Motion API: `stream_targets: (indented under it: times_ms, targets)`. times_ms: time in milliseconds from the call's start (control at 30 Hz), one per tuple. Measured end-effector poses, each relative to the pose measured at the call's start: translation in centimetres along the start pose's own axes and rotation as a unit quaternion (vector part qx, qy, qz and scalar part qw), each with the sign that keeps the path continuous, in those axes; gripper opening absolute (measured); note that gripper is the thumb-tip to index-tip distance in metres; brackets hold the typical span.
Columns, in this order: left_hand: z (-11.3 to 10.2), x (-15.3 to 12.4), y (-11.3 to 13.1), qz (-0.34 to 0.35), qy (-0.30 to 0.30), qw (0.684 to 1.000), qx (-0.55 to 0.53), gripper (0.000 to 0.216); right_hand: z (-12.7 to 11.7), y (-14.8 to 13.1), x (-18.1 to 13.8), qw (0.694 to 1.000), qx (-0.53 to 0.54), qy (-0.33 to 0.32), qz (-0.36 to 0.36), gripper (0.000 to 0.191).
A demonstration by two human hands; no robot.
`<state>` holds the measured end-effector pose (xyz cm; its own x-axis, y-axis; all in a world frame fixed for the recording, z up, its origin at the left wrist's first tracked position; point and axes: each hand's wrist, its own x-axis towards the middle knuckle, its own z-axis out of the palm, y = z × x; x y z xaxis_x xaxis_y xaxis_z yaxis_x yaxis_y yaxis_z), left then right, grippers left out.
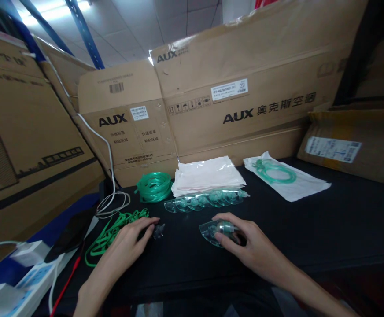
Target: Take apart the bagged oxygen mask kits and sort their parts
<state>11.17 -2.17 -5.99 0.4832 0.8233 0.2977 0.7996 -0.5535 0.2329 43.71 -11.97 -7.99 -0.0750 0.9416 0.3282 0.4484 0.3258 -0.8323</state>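
My right hand (245, 242) is closed over a clear green-tinted plastic mask (213, 231) that lies on the black table (311, 220). My left hand (126, 246) rests on the table, its fingertips pinching at a small dark plastic piece (158, 230). Under and beside the left hand lie green elastic straps (112, 231). Behind the hands, several clear masks (205, 200) are lined up in an overlapping row.
A coil of green tubing (154, 186) and a stack of clear plastic bags (208, 176) sit behind the masks. A bagged tubing set (284, 178) lies at the right. Tall cardboard boxes (245, 88) wall the back. White cables (112, 202) and a power strip (30, 281) lie left.
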Motion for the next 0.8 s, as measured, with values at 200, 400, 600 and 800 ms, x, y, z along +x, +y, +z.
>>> stream_targets:
  times_ms: [200, 400, 600, 800]
  targets:
    - [-0.2, 1.0, 1.2, 0.043, 0.068, 0.997, -0.013, 0.034, -0.8, -0.3, -0.1, 1.0, 0.021, 0.01, -0.011, 0.031]
    - [0.0, 5.0, 9.6, 0.158, 0.088, 0.982, -0.061, 0.024, -6.2, 1.1, 0.9, 0.995, -0.023, 0.094, -0.022, 0.041]
    - [2.9, 11.2, 15.8, 0.227, 0.054, 0.966, -0.114, 0.025, -11.2, 3.9, 3.7, 0.983, -0.08, 0.162, -0.042, 0.046]
    - [5.8, 13.6, 15.7, 0.221, 0.038, 0.967, -0.125, 0.025, -10.9, 6.0, 4.5, 0.99, -0.076, 0.112, -0.04, 0.043]
